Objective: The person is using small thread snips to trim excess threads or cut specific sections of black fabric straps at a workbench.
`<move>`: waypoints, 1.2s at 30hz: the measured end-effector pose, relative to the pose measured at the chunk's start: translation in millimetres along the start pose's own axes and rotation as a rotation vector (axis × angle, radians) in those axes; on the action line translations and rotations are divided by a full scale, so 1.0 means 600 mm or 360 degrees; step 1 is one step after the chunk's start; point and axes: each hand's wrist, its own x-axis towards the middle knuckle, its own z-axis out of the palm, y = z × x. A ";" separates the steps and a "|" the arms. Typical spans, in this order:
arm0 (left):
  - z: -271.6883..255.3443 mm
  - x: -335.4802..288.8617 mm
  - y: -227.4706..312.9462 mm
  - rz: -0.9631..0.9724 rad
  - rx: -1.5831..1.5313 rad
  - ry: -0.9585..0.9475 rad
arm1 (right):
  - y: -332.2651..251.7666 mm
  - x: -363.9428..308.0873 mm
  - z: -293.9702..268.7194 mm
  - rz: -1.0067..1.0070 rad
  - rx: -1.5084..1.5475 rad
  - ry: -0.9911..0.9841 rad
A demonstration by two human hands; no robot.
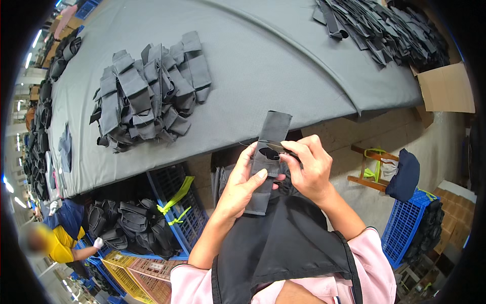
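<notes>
My left hand (240, 186) is closed on a dark grey fabric strip (276, 125), thumb on top and fingers behind it. The strip stands lengthwise in front of my black apron (291, 238), close to the table's near edge, and a dark opening shows in its middle. At the right side of that opening, my right hand (311, 164) pinches with thumb and forefinger. A thin thread-like line runs near those fingertips; what exactly the pinch holds is too small to make out.
A heap of grey fabric strips (136, 96) lies on the grey-covered table (243, 66). More strips (379, 30) are piled far right, beside a cardboard box (445, 88). Blue crates (177, 202) hold black items below. A wooden stool (367, 169) stands right; a person in yellow (63, 243) is left.
</notes>
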 end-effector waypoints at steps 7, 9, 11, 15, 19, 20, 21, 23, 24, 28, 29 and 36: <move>0.002 -0.001 -0.002 -0.0017 0.0104 0.0031 | 0.002 -0.003 0.005 -0.0090 -0.0133 -0.0120; 0.002 -0.002 -0.006 0.0015 0.0154 0.0063 | 0.001 -0.001 0.006 -0.0080 -0.0094 -0.0121; 0.006 -0.003 -0.006 -0.0001 0.0137 0.0069 | 0.001 -0.001 0.006 -0.0065 -0.0060 -0.0122; 0.004 -0.002 -0.014 0.0025 0.0143 0.0092 | -0.003 -0.001 0.006 -0.0031 -0.0074 -0.0086; 0.005 -0.004 -0.012 0.0021 0.0147 0.0080 | -0.006 -0.004 0.006 -0.0040 -0.0174 -0.0112; 0.006 -0.004 -0.012 0.0003 0.0151 0.0099 | -0.005 -0.005 0.007 -0.0041 -0.0174 -0.0112; 0.007 -0.004 -0.012 -0.0016 0.0156 0.0117 | -0.003 -0.006 0.009 -0.0042 -0.0170 -0.0101; 0.003 -0.003 -0.013 -0.0022 0.0155 0.0095 | -0.002 -0.007 0.012 -0.0041 -0.0169 -0.0092; 0.002 -0.001 -0.013 -0.0029 0.0155 0.0073 | -0.003 -0.007 0.014 0.0051 -0.0087 -0.0087; 0.000 -0.002 -0.013 -0.0054 0.0098 0.0074 | -0.008 -0.003 0.014 0.0377 0.0233 -0.0156; 0.003 -0.002 -0.011 -0.0047 0.0119 0.0094 | -0.010 -0.001 0.014 0.0522 0.0414 -0.0153; 0.000 -0.003 -0.011 -0.0028 0.0132 0.0126 | -0.010 -0.010 0.014 0.0697 0.0626 -0.0057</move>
